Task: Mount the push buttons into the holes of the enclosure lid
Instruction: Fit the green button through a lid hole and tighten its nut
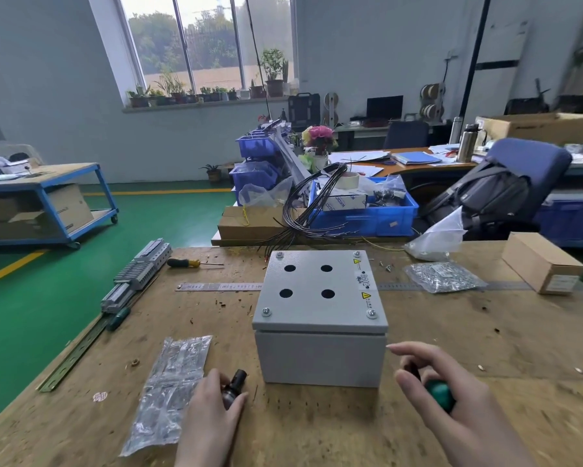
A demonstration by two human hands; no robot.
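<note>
A grey metal enclosure (320, 358) stands on the wooden bench, its lid (317, 308) screwed on at the corners and pierced by several round empty holes. My left hand (212, 412) is at the box's lower left, shut on a black push button (236, 387). My right hand (452, 399) is at the box's lower right, gripping a screwdriver by its green handle (440, 396); the shaft is mostly hidden by my fingers. A clear plastic bag of parts (172, 382) lies left of my left hand.
On the bench lie a steel ruler (216, 286), a yellow-black screwdriver (185, 263), a green screwdriver (118, 318), DIN rail (78, 352), terminal blocks (138, 274), a bag of screws (441, 276), a cardboard box (542, 271). Behind are black wires (303, 214) and blue bins (367, 214).
</note>
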